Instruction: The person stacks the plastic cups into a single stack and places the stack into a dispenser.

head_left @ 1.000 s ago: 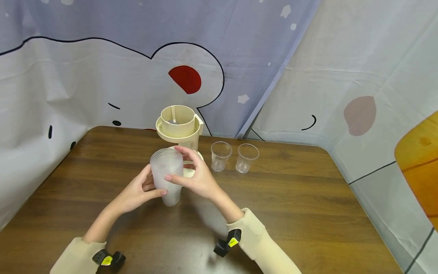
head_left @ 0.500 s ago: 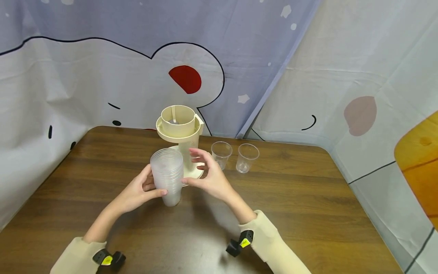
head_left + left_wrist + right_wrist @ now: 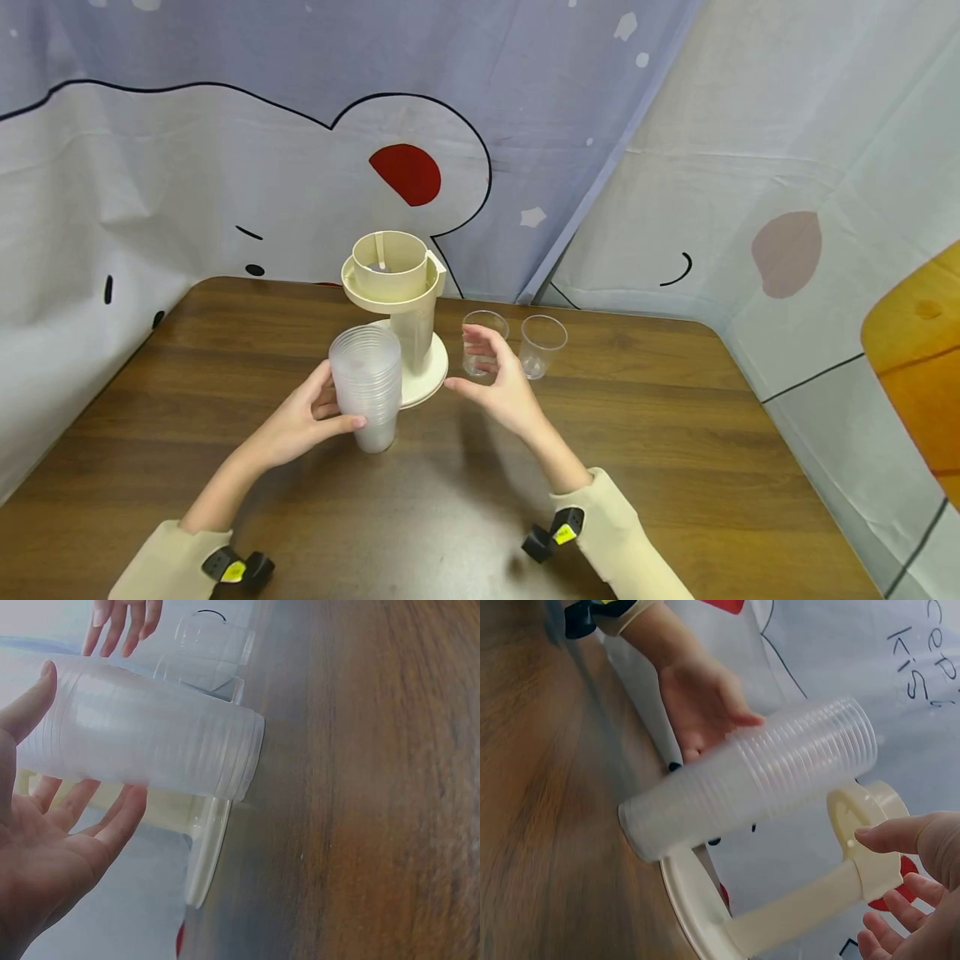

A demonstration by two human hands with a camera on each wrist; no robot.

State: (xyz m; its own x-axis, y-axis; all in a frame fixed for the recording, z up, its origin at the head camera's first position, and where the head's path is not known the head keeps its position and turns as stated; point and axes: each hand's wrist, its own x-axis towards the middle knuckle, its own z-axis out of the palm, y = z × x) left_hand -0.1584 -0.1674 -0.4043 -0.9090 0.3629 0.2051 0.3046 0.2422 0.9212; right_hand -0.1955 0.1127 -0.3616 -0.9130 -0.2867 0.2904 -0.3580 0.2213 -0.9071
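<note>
My left hand (image 3: 303, 421) holds a tall stack of clear plastic cups (image 3: 366, 383), thumb on the near side and fingers behind it. The stack stands upright, its bottom right at the table. To its right, my right hand (image 3: 501, 390) is in the air with loosely bent fingers and nothing between them. In the head view that hand partly covers one single clear cup (image 3: 473, 365); a second clear cup (image 3: 545, 343) stands just right of it. The left wrist view shows the left thumb (image 3: 34, 705) and fingertips on opposite sides of the stack.
Behind the stack stands a cream cup holder (image 3: 390, 287) with a ring-shaped top, a column and a round base (image 3: 431, 379). The brown wooden table (image 3: 660, 433) ends at a printed curtain (image 3: 300, 183) along its back.
My right hand has let go of the cup stack and moved right, toward the two single cups. My left hand and the stack have stayed in place.
</note>
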